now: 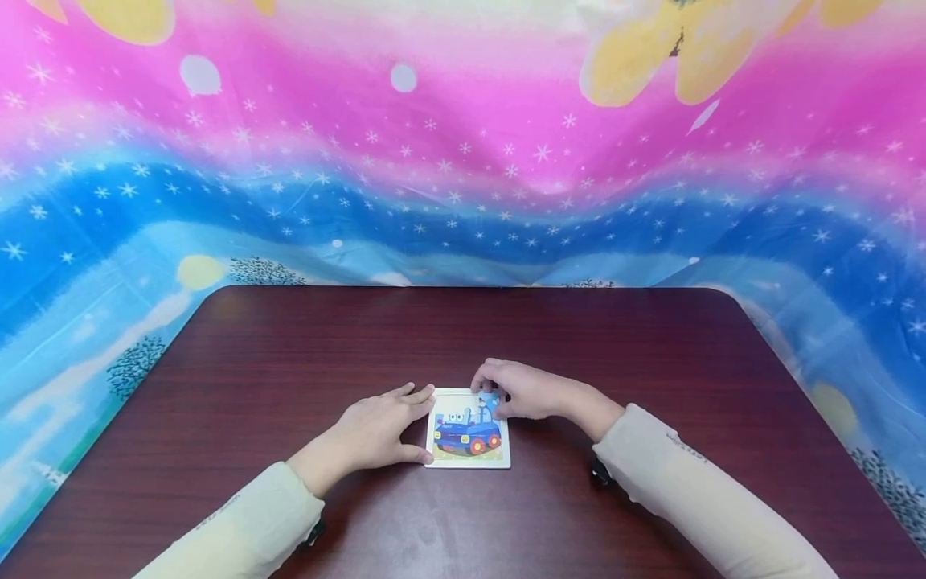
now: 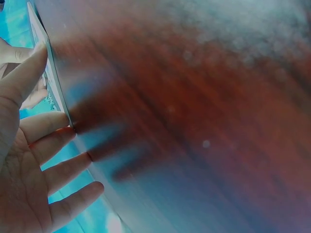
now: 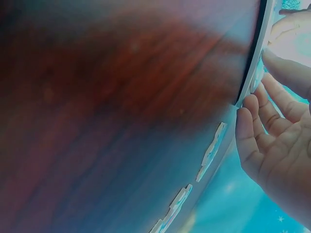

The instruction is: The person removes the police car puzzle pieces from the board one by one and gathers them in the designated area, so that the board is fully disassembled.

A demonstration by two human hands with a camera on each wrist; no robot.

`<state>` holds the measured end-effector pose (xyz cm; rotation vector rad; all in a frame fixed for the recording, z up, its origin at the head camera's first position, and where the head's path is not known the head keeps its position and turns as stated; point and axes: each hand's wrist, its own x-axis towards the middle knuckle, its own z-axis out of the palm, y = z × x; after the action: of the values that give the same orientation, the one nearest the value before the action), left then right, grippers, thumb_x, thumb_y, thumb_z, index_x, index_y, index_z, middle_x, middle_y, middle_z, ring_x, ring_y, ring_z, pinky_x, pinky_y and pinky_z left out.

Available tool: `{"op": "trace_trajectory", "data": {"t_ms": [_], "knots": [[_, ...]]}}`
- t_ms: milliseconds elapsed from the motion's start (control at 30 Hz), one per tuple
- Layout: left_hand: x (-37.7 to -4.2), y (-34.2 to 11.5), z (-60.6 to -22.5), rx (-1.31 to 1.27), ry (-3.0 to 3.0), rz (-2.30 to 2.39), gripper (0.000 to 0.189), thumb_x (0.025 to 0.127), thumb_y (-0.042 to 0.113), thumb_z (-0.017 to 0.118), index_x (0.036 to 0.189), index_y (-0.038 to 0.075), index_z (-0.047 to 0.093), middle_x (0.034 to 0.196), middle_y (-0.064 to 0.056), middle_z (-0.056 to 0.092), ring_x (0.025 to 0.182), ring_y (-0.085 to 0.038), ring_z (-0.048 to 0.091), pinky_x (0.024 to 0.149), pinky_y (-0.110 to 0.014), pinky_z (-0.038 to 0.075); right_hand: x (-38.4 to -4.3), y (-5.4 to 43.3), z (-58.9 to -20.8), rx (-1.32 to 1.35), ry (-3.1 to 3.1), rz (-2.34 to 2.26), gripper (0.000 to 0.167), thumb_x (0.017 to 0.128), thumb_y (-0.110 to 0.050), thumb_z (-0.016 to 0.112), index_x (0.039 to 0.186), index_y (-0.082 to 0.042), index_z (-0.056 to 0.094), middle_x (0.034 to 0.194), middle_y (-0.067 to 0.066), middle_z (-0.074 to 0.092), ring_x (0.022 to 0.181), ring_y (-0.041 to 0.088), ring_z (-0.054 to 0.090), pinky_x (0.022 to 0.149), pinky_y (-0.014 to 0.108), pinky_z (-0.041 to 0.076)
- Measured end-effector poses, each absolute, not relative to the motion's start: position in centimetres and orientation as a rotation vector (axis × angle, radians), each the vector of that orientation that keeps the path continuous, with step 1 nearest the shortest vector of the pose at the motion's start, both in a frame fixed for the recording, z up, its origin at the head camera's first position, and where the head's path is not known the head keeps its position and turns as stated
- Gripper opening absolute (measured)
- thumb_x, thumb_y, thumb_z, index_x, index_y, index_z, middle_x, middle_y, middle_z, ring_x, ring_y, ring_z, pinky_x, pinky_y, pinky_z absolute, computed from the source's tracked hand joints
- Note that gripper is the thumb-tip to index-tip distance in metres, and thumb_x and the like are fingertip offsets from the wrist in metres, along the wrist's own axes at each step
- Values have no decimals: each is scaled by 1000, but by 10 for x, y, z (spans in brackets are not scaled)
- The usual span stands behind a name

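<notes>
A small square jigsaw puzzle (image 1: 463, 438) in a white frame lies flat on the table, showing a blue car with eyes and red wheels. My left hand (image 1: 376, 426) steadies its left side, thumb at the lower corner and forefinger at the upper one. In the left wrist view its fingers (image 2: 68, 172) are spread and fairly straight. At the top right corner my right hand (image 1: 531, 390) pinches a light blue puzzle piece (image 1: 489, 400) between thumb and fingers. The right wrist view shows this piece (image 3: 258, 77) edge-on, partly covered by the fingertips.
Loose puzzle pieces (image 3: 212, 150) lie on the tabletop in the right wrist view; I cannot make them out in the head view. The dark red-brown table (image 1: 347, 338) has rounded far corners. A patterned pink and blue cloth (image 1: 463, 161) hangs behind and around it.
</notes>
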<state>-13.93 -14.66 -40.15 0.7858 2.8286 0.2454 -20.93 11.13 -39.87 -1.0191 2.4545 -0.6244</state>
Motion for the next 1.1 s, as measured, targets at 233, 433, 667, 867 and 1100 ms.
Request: {"op": "trace_trajectory", "data": {"t_ms": [233,433,667,867,1100], "knots": [[-140,-147,-402,781,2824,246,79,80,55,77,144,14,54,155,-3,46,144,-31,43,100,-54,49,-212,114,-399,-1028,2443,-679,26,90,-6,72,115,-12,66,104,-1,57,85,11,52,78,24,49],[-140,-147,-403,757,2824,241,80,80,56,76,145,16,53,156,-1,45,145,-30,42,100,-55,48,-213,115,-396,-1063,2416,-749,22,91,-3,68,110,-12,67,101,2,60,82,12,52,74,23,48],[-140,-146,-403,765,2821,243,80,80,55,76,145,16,53,156,-2,45,144,-31,42,99,-55,49,-215,114,-396,-1043,2408,-772,20,92,-1,66,107,-13,69,96,1,67,81,11,57,74,23,50],[-140,-146,-402,766,2822,244,80,80,55,77,145,15,53,156,-2,45,144,-31,42,99,-54,49,-216,114,-394,-1058,2412,-797,19,92,1,65,105,-12,69,92,3,68,82,10,58,76,23,51],[-140,-147,-402,779,2820,254,80,80,54,77,145,14,54,155,-4,45,144,-32,42,100,-54,49,-218,116,-396,-1048,2418,-824,19,92,1,66,104,-12,70,88,-4,65,81,9,58,76,23,51]]}}
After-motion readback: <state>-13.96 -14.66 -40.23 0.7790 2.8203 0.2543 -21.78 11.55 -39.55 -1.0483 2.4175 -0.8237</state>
